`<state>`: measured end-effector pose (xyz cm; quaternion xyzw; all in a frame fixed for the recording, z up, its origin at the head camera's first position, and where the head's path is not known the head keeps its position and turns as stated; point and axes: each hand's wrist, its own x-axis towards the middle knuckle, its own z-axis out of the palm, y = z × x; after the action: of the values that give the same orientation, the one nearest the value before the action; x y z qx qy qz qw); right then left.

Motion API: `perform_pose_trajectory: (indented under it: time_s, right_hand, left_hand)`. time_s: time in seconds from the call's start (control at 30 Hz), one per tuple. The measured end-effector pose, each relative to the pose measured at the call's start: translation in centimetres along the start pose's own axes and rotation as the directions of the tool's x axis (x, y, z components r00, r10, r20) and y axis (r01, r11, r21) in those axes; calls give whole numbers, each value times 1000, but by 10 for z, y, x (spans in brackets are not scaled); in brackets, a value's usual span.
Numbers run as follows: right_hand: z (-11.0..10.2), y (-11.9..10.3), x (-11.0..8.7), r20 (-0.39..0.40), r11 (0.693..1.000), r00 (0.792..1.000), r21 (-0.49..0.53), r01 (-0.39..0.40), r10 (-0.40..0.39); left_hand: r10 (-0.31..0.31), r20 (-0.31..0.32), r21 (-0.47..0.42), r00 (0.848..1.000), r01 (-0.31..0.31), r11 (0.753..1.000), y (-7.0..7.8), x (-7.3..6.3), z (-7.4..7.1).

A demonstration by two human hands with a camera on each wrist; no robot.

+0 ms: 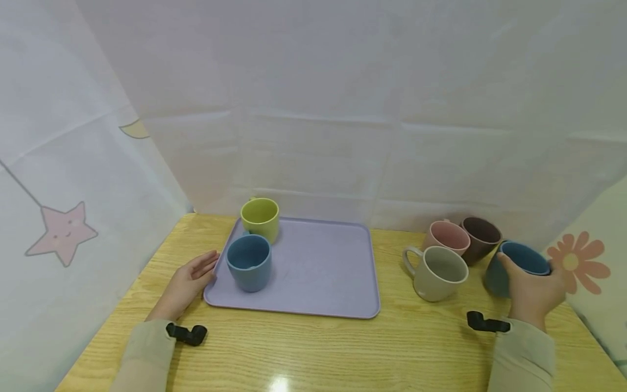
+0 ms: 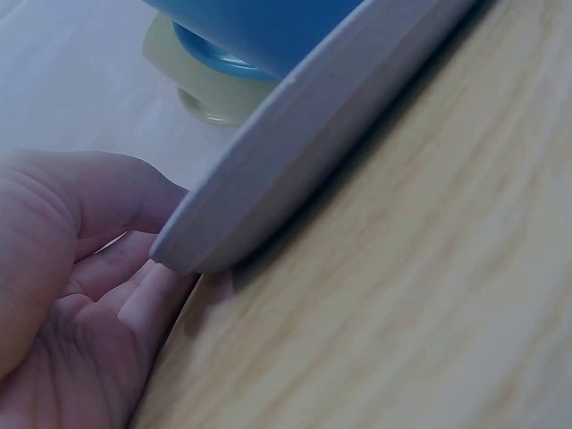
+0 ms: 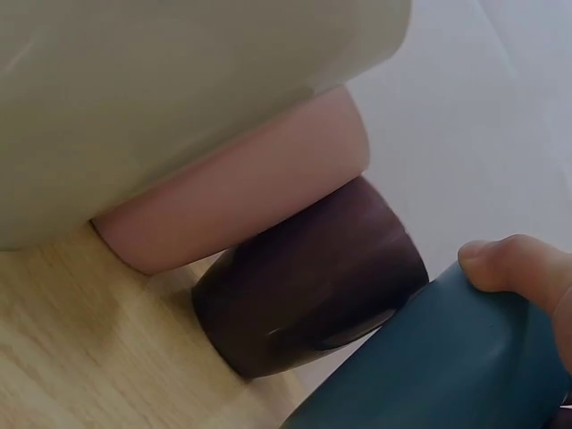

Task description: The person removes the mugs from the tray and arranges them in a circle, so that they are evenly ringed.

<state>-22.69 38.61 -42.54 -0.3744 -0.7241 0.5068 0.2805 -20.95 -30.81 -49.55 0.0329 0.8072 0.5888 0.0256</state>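
In the head view my left hand point(image 1: 188, 280) lies at the left edge of a lilac tray point(image 1: 318, 267). Its fingers are fairly straight and touch the tray's rim, also in the left wrist view. On the tray stand a light blue mug point(image 1: 250, 264) and, behind it, a yellow-green mug point(image 1: 261, 218). At the far right my right hand point(image 1: 534, 291) grips a dark teal mug point(image 1: 497, 275) by its upper side, thumb point(image 3: 496, 264) near the rim. Whether that mug touches the table cannot be told.
Left of the teal mug are a dark brown mug point(image 1: 477, 245), a pink mug point(image 1: 448, 237) and a beige mug point(image 1: 436, 277), close together. All are on a wooden table point(image 1: 294, 348). A white sheet point(image 1: 313, 152) hangs behind the table and at its sides.
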Motion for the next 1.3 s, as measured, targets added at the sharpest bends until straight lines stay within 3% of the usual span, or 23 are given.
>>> perform_pose_trajectory:
  time_s: [0.47, 0.77, 1.3]
  right_hand:
    - [6, 11, 3, -19, 1000, 1000, -9, 25, -25]
    - [5, 11, 1, 62, 1000, 998, -1, 9, -9]
    - [5, 11, -3, 123, 990, 985, -61, 125, -116]
  left_hand:
    - [9, 3, -11, 1000, -9, 1000, 2, 3, 0]
    - [10, 2, 1, 1000, -10, 1000, 2, 3, -1]
    - [16, -1, -12, 1000, -16, 1000, -3, 1, 0]
